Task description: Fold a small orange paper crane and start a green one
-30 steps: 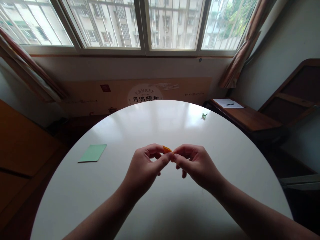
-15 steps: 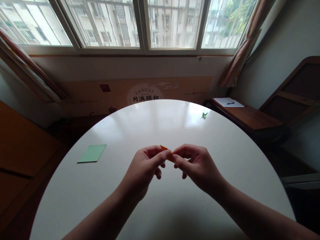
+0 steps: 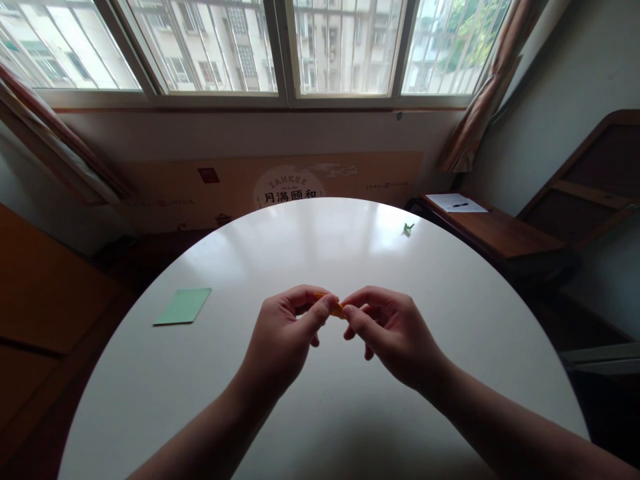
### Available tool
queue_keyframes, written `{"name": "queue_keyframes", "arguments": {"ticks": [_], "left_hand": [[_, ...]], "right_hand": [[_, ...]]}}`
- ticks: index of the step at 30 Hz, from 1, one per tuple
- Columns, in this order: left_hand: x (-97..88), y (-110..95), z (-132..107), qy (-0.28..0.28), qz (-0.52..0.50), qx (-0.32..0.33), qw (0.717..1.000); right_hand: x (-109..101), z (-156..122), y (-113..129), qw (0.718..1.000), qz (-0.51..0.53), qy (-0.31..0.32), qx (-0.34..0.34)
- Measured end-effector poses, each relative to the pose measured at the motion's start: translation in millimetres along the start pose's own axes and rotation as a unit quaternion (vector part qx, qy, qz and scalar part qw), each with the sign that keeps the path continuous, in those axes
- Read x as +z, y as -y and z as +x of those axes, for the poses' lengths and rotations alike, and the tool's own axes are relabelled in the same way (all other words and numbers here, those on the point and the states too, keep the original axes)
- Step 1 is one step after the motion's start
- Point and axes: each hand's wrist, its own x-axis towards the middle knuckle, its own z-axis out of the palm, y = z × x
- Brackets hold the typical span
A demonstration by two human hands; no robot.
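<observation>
A small folded piece of orange paper (image 3: 338,311) is held above the middle of the white round table (image 3: 320,413). My left hand (image 3: 293,327) pinches its left end between thumb and fingers. On the other end, my right hand (image 3: 383,323) grips it with thumb and forefinger, the remaining fingers curled below. Most of the paper is hidden behind my fingertips, so its folded shape cannot be made out. Left of my hands, a stack of green square paper (image 3: 183,307) lies flat on the table.
Near the table's far right edge sits a small green folded paper figure (image 3: 408,230). Beyond it, a wooden side table (image 3: 520,233) carries a white sheet (image 3: 450,203) with a pen (image 3: 461,205). A barred window (image 3: 345,47) and a printed board (image 3: 220,190) are behind the table.
My left hand has shifted slightly and its fingers now cover more of the orange paper, so less of it shows. Both hands keep their pinch.
</observation>
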Motion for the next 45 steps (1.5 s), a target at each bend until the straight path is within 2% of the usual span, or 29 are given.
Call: {"name": "queue_keyframes", "arguments": {"ticks": [6,13,16,25,30,37,42,45], "left_hand": [[1.2,-3.1,0.0,0.011,0.023,0.008,1.000],[1.1,1.3,-0.6,-0.004,-0.027,-0.017,0.999],[0.1,0.1,-1.2,0.014,-0.006,-0.009,1.000],[2.3,-4.5,-1.4,0.011,0.056,0.016,0.998],[2.4,-2.1,-2.5,0.014,0.055,0.023,0.998],[1.2,2.3,-2.1,0.017,0.009,0.024,1.000],[-1.6,6.1,0.9,0.002,-0.040,0.012,0.999],[-0.7,5.2,0.6,0.000,-0.031,0.021,0.999]], "right_hand": [[0.3,1.3,0.1,0.996,0.053,0.036,0.061],[-2.4,1.8,2.1,0.997,0.066,0.001,0.045],[-3.2,1.7,3.2,0.996,0.076,-0.009,0.040],[-7.7,3.7,2.8,0.992,0.107,0.034,0.064],[-5.4,1.7,1.5,0.996,0.073,0.020,0.051],[-0.8,-1.7,0.2,1.000,0.005,0.006,-0.012],[-2.8,0.4,0.0,0.999,0.039,0.011,0.012],[-3.0,0.9,0.9,1.000,0.021,0.003,0.017]]}}
